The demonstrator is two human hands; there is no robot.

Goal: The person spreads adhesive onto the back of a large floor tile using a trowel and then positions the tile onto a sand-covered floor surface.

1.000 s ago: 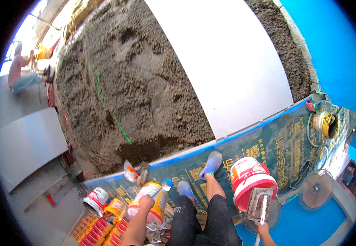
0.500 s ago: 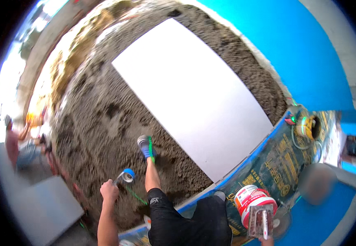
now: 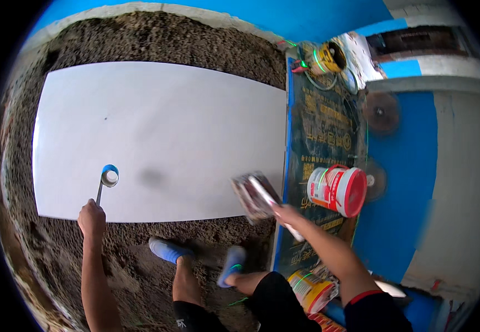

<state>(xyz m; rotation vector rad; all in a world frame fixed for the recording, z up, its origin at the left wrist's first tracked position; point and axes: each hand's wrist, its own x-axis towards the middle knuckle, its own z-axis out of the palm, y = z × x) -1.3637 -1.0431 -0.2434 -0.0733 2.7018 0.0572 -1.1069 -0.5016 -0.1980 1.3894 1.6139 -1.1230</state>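
Note:
My left hand [image 3: 92, 219] is closed round the handle of a small ladle [image 3: 110, 176] with a round cup, blue outside and pale within. The cup hangs over a large white slab [image 3: 196, 138] that lies on coarse grey-brown mortar [image 3: 140, 39]. On the other side, my right hand [image 3: 287, 214] grips a flat rectangular trowel [image 3: 249, 202] with a white bar handle. Its blade, smeared and slightly blurred, is over the slab's near right corner. Whether the blade touches the slab I cannot tell. A small dark speck marks the slab's surface.
A green printed sheet [image 3: 328, 119] runs along the right, bearing a red-and-white bucket [image 3: 337, 191] and a yellow tool with a hose [image 3: 328, 58]. A yellow-and-white bucket [image 3: 309, 290] stands by my leg. My blue-shod feet [image 3: 171, 250] are on the mortar. Blue walling [image 3: 223, 14] borders the far side.
My view has turned to the right and the slab now lies across it. Both feet now show on the mortar. The trowel has come from beside the bucket to over the slab.

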